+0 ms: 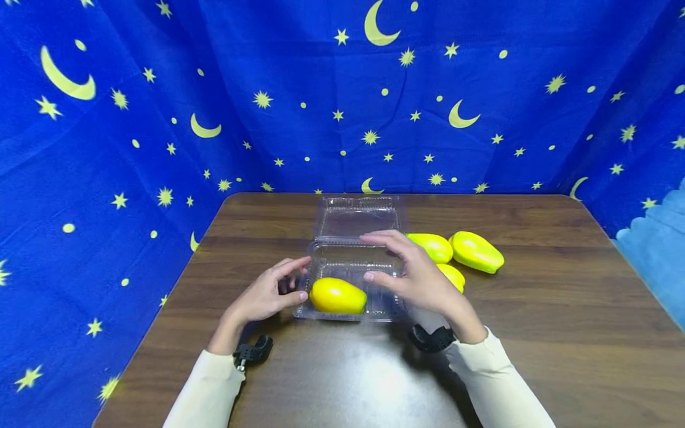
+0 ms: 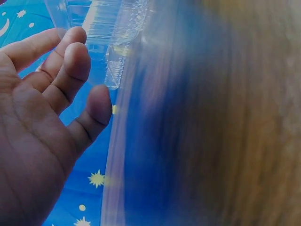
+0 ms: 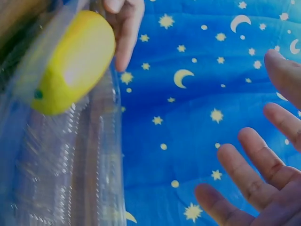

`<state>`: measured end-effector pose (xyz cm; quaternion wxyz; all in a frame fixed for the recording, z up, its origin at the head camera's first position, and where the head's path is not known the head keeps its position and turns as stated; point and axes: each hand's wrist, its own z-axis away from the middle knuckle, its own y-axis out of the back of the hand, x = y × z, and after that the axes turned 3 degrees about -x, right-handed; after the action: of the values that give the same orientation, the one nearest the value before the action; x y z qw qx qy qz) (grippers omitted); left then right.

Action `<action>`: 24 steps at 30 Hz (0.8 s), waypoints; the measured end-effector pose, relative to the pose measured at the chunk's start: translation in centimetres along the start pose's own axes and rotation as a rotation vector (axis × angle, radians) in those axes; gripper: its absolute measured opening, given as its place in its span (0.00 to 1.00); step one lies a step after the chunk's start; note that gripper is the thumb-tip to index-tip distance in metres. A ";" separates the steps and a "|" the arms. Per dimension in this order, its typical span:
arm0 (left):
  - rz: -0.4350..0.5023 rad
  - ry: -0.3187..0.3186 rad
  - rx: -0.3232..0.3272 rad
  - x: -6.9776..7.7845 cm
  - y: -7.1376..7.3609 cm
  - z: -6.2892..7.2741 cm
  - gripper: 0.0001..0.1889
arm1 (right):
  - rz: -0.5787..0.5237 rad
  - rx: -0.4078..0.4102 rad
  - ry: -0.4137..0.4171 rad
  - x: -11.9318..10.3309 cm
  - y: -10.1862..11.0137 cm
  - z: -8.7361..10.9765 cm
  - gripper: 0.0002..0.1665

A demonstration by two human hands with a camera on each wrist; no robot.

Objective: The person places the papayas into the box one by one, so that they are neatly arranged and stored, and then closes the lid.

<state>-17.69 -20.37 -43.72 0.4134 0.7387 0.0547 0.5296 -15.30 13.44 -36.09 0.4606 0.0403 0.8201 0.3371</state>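
A clear plastic clamshell box point(image 1: 382, 306) lies on the table with its lid point(image 1: 360, 223) folded back. One yellow mango-like fruit point(image 1: 338, 296) lies in the front left of its base. At the box's left edge is my left hand point(image 1: 267, 294), thumb tip close to the fruit and fingers loosely bent; contact with the rim cannot be told. My right hand point(image 1: 414, 273) hovers over the right side of the box, its fingers spread and holding nothing. In the right wrist view, the fruit point(image 3: 80, 61) shows a small green spot, and the right fingers point(image 3: 247, 176) stand apart from it.
Just right of the box are more yellow fruits point(image 1: 476, 252), one partly behind my right hand. The brown wooden table point(image 1: 535, 333) ends at a blue curtain point(image 1: 299, 71) with moons and stars. Light blue fabric point(image 1: 655, 249) hangs at the far right.
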 end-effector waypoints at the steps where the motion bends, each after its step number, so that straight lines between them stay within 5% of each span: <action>1: -0.003 -0.001 0.000 0.0 0.0 0.0 0.37 | 0.003 0.005 -0.004 0.0 0.2 0.0 0.36; 24: 0.009 -0.019 -0.002 0.0 0.0 0.0 0.36 | 0.085 0.250 -0.137 2.1 6.4 2.8 0.32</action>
<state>-17.68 -20.36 -43.77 0.4120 0.7437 0.0468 0.5244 -15.87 20.59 -34.82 0.4922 0.1548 0.8199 0.2479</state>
